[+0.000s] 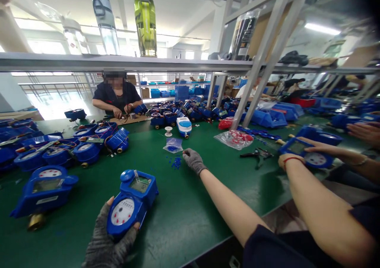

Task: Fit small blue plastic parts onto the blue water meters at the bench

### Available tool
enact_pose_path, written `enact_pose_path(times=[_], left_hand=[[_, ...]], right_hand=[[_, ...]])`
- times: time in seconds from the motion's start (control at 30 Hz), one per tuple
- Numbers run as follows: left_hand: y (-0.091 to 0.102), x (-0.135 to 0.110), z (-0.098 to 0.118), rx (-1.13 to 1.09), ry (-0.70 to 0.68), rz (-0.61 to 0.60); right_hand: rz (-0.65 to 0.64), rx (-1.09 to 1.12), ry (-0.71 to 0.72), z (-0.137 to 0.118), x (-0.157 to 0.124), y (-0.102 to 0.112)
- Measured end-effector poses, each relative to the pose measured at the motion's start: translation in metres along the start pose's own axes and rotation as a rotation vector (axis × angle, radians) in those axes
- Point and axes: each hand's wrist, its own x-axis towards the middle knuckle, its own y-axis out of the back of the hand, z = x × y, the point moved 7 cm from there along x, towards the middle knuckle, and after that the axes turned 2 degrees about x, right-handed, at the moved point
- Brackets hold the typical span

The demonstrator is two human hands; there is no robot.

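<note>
My left hand [111,236], in a grey fingerless glove, grips a blue water meter [127,208] around its round dial end. The meter's white dial and small display face up, and its far end is over the green table. My right hand [194,161], in the same kind of glove, reaches to the middle of the table. Its fingers are pinched together beside a scatter of tiny blue parts [176,163]; whatever lies between the fingertips is too small to make out. Just behind is a clear bag [173,145] with more blue parts.
Another blue water meter [44,192] lies at the left, before rows of meters [86,151]. Black-handled pliers [257,155], a bag of red parts [234,138] and a wire spool [168,131] lie farther off. A co-worker's hands [292,161] hold a meter at right; another person sits opposite.
</note>
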Motion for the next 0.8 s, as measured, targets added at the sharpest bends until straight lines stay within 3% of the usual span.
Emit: enact_pose_path(times=[0.13, 0.3, 0.43, 0.53, 0.63, 0.7, 0.8], left_hand=[[0.007, 0.014, 0.003, -0.013, -0.075, -0.009], [0.010, 0.019, -0.002, 0.171, -0.104, 0.082], [0.013, 0.023, -0.010, 0.150, -0.058, 0.077], [0.017, 0.036, -0.006, -0.011, -0.123, -0.034], [0.015, 0.048, 0.005, -0.176, -0.201, -0.241], [0.012, 0.053, 0.006, -0.235, -0.118, -0.300], [0.009, 0.056, 0.002, -0.311, 0.070, -0.232]], right_hand=[[-0.057, -0.159, -0.043, 0.012, 0.034, -0.011], [-0.065, -0.302, -0.060, 0.008, 0.043, -0.029], [-0.057, -0.356, -0.034, 0.001, 0.043, -0.021], [-0.040, -0.369, 0.046, -0.001, 0.022, -0.008], [-0.056, -0.384, 0.163, 0.004, -0.017, -0.002], [-0.089, -0.388, 0.216, 0.011, -0.043, -0.005], [-0.111, -0.365, 0.218, 0.024, -0.064, -0.011]])
